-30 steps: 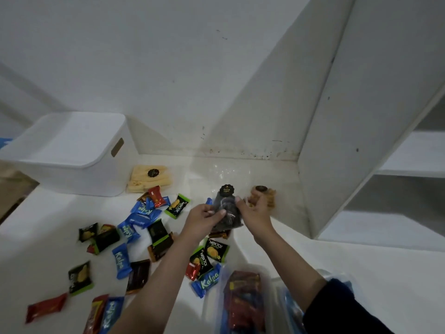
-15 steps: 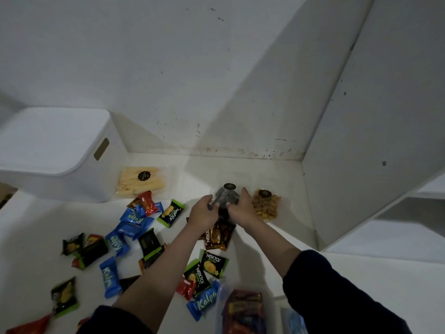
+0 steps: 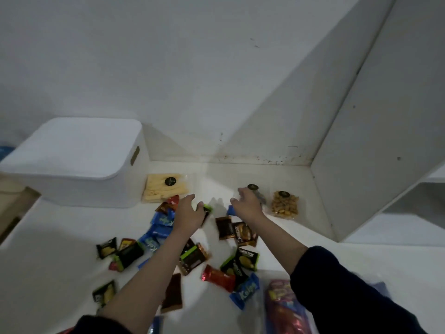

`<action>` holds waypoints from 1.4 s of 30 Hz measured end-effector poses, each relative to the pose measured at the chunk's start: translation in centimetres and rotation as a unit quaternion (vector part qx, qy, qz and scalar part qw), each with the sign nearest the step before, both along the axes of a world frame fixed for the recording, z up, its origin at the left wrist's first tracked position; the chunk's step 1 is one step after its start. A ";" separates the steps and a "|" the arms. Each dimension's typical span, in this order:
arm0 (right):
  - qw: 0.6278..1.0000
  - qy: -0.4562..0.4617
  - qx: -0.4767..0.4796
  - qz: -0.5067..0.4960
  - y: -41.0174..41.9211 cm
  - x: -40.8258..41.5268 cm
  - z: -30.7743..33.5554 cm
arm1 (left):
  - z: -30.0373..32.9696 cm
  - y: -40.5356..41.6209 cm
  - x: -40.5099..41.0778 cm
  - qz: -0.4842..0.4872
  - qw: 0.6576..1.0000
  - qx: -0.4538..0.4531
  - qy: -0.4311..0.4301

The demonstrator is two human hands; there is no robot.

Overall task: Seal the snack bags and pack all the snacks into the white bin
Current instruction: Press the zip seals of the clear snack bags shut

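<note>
The white bin point(image 3: 79, 162) stands at the back left of the white counter point(image 3: 48, 249), lid on, well apart from both hands. Packing cannot begin until that lid is removed.

Three clear snack bags line the back edge: a pale-stick bag point(image 3: 166, 186) just beside the bin, a dark-snack bag point(image 3: 256, 196) and a nut bag point(image 3: 285, 203) near the right corner. Each carries a dark round sticker at its top.

Change since half a second ago: both hands then pinched the top of the dark-snack bag; it now rests on the counter beside the nut bag. This bag is judged sealed, though the closure itself cannot be confirmed.

The left hand point(image 3: 189, 212) hovers with fingers spread, holding nothing, above the loose small packets point(image 3: 161, 225). The right hand point(image 3: 248, 204) is likewise spread, its fingertips touching or just leaving the dark-snack bag; which cannot be told.

Remaining: a further clear bag point(image 3: 286, 307) at the near edge, then the loose packets.
</note>
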State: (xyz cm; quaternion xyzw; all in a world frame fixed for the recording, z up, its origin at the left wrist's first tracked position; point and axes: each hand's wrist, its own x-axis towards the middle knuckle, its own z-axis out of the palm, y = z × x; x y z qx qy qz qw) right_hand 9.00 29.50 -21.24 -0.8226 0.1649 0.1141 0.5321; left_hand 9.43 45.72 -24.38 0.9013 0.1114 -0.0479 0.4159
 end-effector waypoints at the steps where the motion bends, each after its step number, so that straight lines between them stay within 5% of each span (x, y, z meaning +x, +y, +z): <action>1: 1.000 0.008 0.018 -0.008 1.6 0.2 -0.2 | 0.2 1.7 0.2 0.003 1.000 0.003 -0.002; 8: 0.977 0.098 0.147 -0.123 11.5 3.3 -1.6 | 0.4 11.9 4.1 -0.076 0.995 0.062 -0.006; 16: 0.904 0.139 0.289 -0.283 16.5 7.4 -3.7 | -0.4 14.0 12.0 -0.229 0.961 0.153 0.023; 24: 0.868 0.175 0.238 -0.399 16.8 10.5 -3.6 | -3.5 13.5 15.9 -0.284 0.905 0.314 0.039; 31: 0.872 0.114 0.242 -0.411 16.0 10.9 -3.7 | -2.6 13.2 15.0 -0.207 0.963 0.173 -0.014; 36: 0.895 -0.050 0.214 -0.388 15.5 9.7 -0.5 | 0.6 13.4 12.0 -0.145 0.988 0.009 -0.059; 42: 0.904 -0.259 0.146 -0.307 15.1 4.9 6.0 | 5.7 13.7 5.7 -0.143 0.975 -0.139 -0.102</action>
